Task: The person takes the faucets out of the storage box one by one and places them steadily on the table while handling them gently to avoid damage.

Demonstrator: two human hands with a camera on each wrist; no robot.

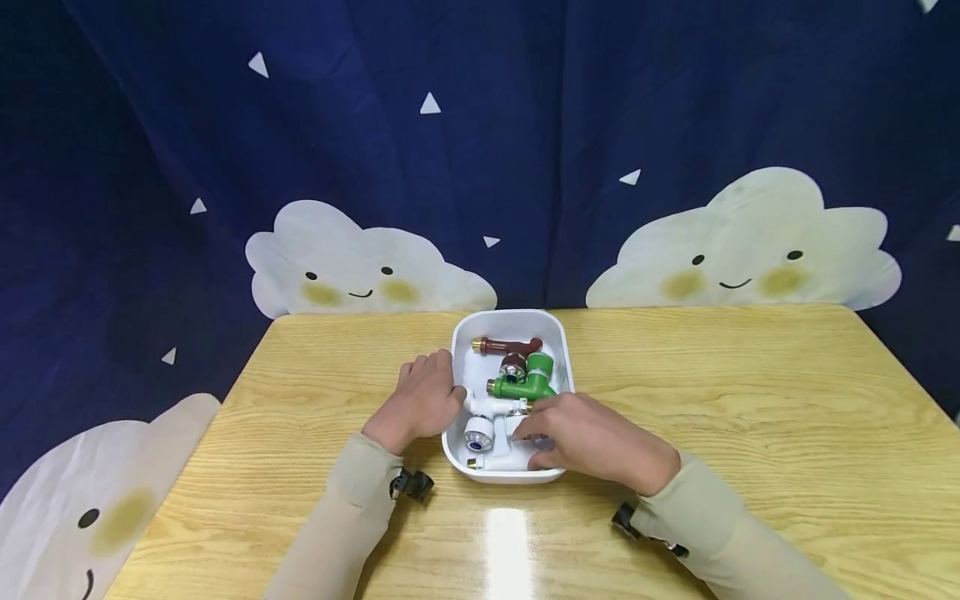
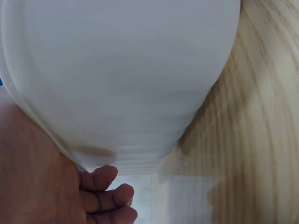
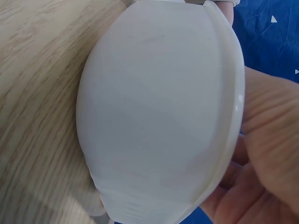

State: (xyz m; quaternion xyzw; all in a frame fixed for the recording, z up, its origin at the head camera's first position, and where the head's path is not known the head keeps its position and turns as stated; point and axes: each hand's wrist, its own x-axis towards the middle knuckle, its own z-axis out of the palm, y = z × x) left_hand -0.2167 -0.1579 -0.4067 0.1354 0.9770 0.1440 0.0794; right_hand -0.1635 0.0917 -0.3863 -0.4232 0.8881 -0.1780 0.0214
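Note:
A white plastic tub (image 1: 447,442) holds several plastic water taps. At its far end lies a maroon tap (image 1: 510,347), then a green tap (image 1: 525,388). Nearer me is a white tap (image 1: 491,406) with a clear-ended knob, and below it a second white tap (image 1: 504,462) with a brass thread. My left hand (image 1: 426,396) holds the tub's left rim; in the left wrist view its curled fingers (image 2: 114,198) are at the outer wall. Over the right rim, my right hand (image 1: 581,433) reaches in and grips the nearer white tap, its fingertips partly hidden by the rim in the right wrist view.
The tub stands on a wood-grain table (image 1: 735,400), near its far edge. Behind hangs a dark blue curtain (image 1: 510,150) with smiling clouds and white triangles. Small black cameras (image 1: 411,484) are strapped under both sleeves.

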